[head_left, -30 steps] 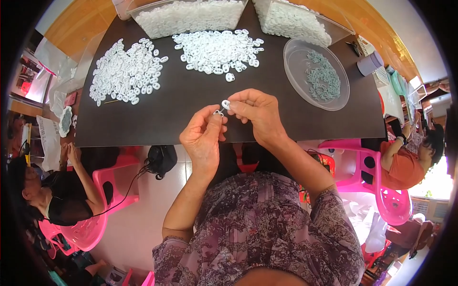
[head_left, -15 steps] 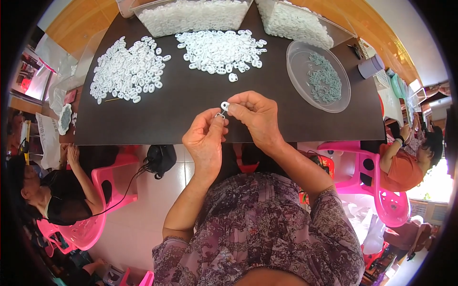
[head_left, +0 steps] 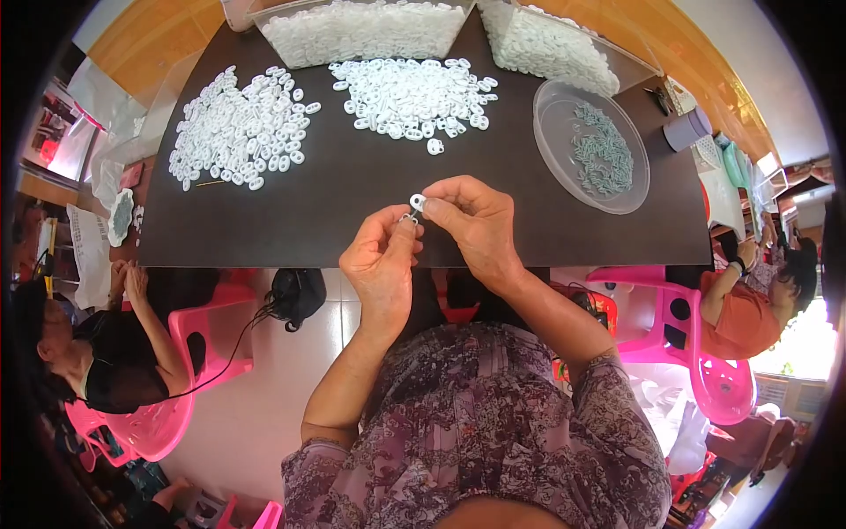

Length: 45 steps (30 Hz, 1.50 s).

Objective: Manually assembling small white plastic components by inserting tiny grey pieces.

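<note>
My right hand [head_left: 471, 225] pinches a small white plastic ring [head_left: 417, 202] between thumb and fingers above the near edge of the dark table [head_left: 335, 203]. My left hand [head_left: 381, 264] holds a small thin metal piece [head_left: 408, 216] right up against the ring. Both hands meet at the fingertips. Two heaps of the same white rings lie beyond: the left heap [head_left: 240, 125] and the middle heap [head_left: 412, 95]. One loose ring [head_left: 434, 146] lies just ahead of my hands.
A clear round bowl [head_left: 553, 150] with small grey-green metal pieces stands at the right. Two clear tubs of white parts [head_left: 366, 31] stand at the far edge. Pink plastic chairs [head_left: 696, 353] and seated people flank the table on both sides.
The hands stay joined at the fingertips on the ring; they shift only slightly. Nothing on the table has moved.
</note>
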Tool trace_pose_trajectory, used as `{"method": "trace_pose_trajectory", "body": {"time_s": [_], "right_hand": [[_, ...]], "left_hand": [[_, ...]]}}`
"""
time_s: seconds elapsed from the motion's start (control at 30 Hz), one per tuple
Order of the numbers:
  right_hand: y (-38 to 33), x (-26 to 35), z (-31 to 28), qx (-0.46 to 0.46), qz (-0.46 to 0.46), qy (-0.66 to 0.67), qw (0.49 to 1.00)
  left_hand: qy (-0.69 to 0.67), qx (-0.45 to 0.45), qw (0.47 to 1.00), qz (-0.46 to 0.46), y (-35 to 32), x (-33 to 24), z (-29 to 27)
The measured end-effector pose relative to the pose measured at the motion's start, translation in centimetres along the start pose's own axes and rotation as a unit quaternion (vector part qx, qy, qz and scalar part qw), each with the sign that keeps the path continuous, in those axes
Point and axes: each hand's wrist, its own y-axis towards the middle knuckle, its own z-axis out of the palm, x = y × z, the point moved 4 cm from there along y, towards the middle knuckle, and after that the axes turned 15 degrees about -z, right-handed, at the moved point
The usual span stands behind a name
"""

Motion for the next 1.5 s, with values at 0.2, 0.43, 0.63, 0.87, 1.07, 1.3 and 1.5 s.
{"method": "trace_pose_trajectory", "body": {"time_s": [0.2,0.43,0.63,0.87,1.07,1.3,1.5], "right_hand": [[-0.2,0.2,0.3,0.002,-0.023,-0.011,1.000],[-0.6,0.5,0.7,0.014,-0.026,-0.002,1.000],[-0.8,0.1,0.5,0.048,-0.039,-0.042,0.997],[-0.8,2.2,0.8,0.111,-0.186,-0.247,0.945],[-0.7,2.4,0.7,0.114,-0.266,-0.276,0.917],[-0.8,2.5,0.9,0.092,-0.337,-0.306,0.885],[-1.0,2.6,0.9,0.081,-0.350,-0.294,0.886]], "left_hand": [[0.009,-0.005,1.000,-0.002,0.0,-0.2,0.0],[-0.035,0.045,0.998,0.028,0.0,0.1,0.1],[-0.040,0.057,0.997,0.016,0.3,0.4,0.0],[-0.068,0.059,0.995,0.032,0.5,0.2,-0.2],[-0.079,0.062,0.995,0.018,0.4,0.1,-0.1],[-0.104,0.033,0.994,-0.030,0.2,-0.3,0.1],[-0.049,0.048,0.998,-0.013,0.3,-0.1,-0.3]]}}
